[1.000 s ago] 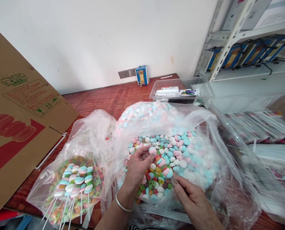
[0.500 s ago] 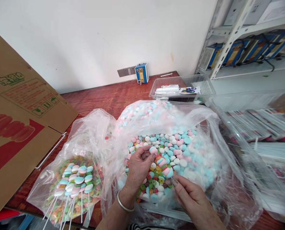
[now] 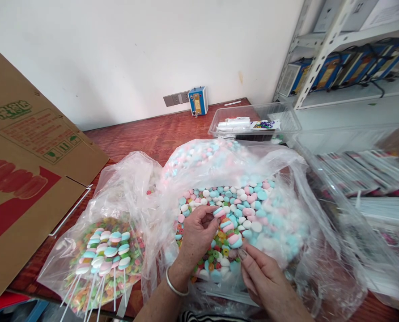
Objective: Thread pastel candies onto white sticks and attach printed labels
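A candy skewer point(image 3: 233, 241) of pastel marshmallows and gummy rings slants between my two hands. My left hand point(image 3: 196, 235) pinches a pink, white and blue marshmallow point(image 3: 218, 212) at its upper end. At its lower end my right hand point(image 3: 265, 275) is closed on the stick, mostly hidden by the fingers. Beneath both hands lies an open plastic bag of loose marshmallows point(image 3: 249, 212), with gummy rings point(image 3: 216, 257) mixed in at the front. Several finished-looking candy skewers point(image 3: 111, 252) rest on a bag of gummy rings point(image 3: 132, 232) to the left.
A cardboard box point(image 3: 35, 147) stands along the left side. Behind the bags are a clear plastic tray point(image 3: 255, 133) and a blue-and-white device point(image 3: 198, 101) by the wall socket. Plastic bins point(image 3: 354, 201) and a metal shelf point(image 3: 323, 53) flank the right.
The marshmallow in my left hand has shifted slightly right and down, closer against the stacked candies. My right hand stays in nearly the same place.
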Demonstrator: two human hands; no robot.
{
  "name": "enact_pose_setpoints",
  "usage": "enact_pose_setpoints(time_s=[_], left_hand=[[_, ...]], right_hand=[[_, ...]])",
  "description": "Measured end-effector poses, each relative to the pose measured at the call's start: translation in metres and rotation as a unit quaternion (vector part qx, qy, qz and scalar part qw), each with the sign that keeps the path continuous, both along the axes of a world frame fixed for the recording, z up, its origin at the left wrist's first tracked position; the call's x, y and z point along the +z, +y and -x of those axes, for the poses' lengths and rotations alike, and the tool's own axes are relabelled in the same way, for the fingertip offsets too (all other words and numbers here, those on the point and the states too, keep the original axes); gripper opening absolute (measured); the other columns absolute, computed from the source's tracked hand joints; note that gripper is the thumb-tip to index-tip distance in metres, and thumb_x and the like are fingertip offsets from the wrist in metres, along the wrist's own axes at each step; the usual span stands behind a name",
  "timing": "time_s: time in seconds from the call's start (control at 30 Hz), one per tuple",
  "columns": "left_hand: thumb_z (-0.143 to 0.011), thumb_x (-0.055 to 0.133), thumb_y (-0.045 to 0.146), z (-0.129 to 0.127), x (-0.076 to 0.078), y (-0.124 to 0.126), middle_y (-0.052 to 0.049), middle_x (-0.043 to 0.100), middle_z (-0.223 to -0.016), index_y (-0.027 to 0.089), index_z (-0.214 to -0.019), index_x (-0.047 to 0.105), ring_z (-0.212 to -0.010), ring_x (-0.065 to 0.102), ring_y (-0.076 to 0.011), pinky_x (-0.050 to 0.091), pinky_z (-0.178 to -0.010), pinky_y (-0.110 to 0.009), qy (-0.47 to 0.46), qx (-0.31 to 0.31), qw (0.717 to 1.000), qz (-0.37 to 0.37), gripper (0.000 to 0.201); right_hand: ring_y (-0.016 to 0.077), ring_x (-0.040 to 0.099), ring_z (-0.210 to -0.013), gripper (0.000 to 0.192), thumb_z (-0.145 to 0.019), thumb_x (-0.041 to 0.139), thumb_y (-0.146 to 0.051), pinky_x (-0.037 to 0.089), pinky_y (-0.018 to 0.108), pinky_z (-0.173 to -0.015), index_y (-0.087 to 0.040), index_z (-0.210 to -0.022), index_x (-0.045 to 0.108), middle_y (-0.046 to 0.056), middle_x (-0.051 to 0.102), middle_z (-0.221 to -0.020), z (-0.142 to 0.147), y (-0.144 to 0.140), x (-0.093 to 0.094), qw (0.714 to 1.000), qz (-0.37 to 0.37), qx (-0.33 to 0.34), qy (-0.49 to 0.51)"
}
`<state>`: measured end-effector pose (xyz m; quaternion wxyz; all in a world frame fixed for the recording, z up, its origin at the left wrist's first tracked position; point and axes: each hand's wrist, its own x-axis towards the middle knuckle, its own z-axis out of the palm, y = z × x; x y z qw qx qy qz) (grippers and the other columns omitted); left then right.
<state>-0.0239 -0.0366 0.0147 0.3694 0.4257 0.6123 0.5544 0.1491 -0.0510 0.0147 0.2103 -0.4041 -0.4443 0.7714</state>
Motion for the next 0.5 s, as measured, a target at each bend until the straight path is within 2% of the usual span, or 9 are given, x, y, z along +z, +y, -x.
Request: enact_pose_setpoints(time_s=[0.17,0.27,0.37,0.43,0.5], left_hand=[[-0.080,0.067,0.027,-0.001,0.003,0.001,-0.005,0.068,-0.091,0.019,-0.099,0.069,-0.083,0.065,-0.0170,0.052,-0.076,-0.027,-0.035,-0.017,0.999,-0.004,0.021],[-0.081,0.067,0.031,-0.006,0.007,0.004,-0.002,0.065,-0.083,0.020,-0.099,0.065,-0.078,0.062,-0.0137,0.051,-0.072,-0.024,-0.135,-0.015,0.991,0.007,0.021],[-0.084,0.063,0.042,-0.016,0.011,0.009,0.001,0.061,-0.083,0.020,-0.093,0.057,-0.068,0.058,-0.0106,0.049,-0.064,-0.022,-0.269,0.023,0.963,0.008,0.024],[-0.084,0.063,0.045,-0.025,0.015,0.013,0.000,0.061,-0.088,0.021,-0.091,0.052,-0.066,0.059,-0.0103,0.050,-0.062,-0.023,-0.329,0.050,0.943,0.010,0.028],[-0.084,0.061,0.043,-0.033,0.019,0.017,0.001,0.060,-0.088,0.021,-0.092,0.050,-0.065,0.059,-0.0096,0.051,-0.064,-0.024,-0.357,0.075,0.931,0.024,0.026]], right_hand=[[0.0075,0.019,-0.041,0.041,-0.087,0.050,-0.064,0.014,0.021,-0.038,-0.025,-0.076,0.040,-0.011,0.028,-0.053,0.004,-0.001,-0.002,0.999,-0.038,-0.010,0.009],[0.0100,0.032,-0.048,0.035,-0.094,0.045,-0.053,0.025,0.021,-0.042,-0.024,-0.075,0.043,-0.007,0.037,-0.059,0.007,-0.001,-0.004,0.991,-0.128,-0.024,-0.029],[0.0146,0.049,-0.064,0.029,-0.098,0.041,-0.040,0.039,0.024,-0.057,-0.022,-0.076,0.048,-0.002,0.052,-0.070,0.010,-0.001,-0.005,0.960,-0.262,-0.033,-0.091],[0.0161,0.053,-0.068,0.027,-0.098,0.039,-0.032,0.041,0.025,-0.063,-0.022,-0.076,0.050,0.000,0.058,-0.074,0.012,-0.002,-0.005,0.935,-0.329,-0.031,-0.127],[0.0162,0.056,-0.066,0.025,-0.098,0.036,-0.026,0.041,0.025,-0.061,-0.022,-0.079,0.052,0.001,0.061,-0.073,0.015,-0.004,-0.005,0.914,-0.372,-0.024,-0.163]])
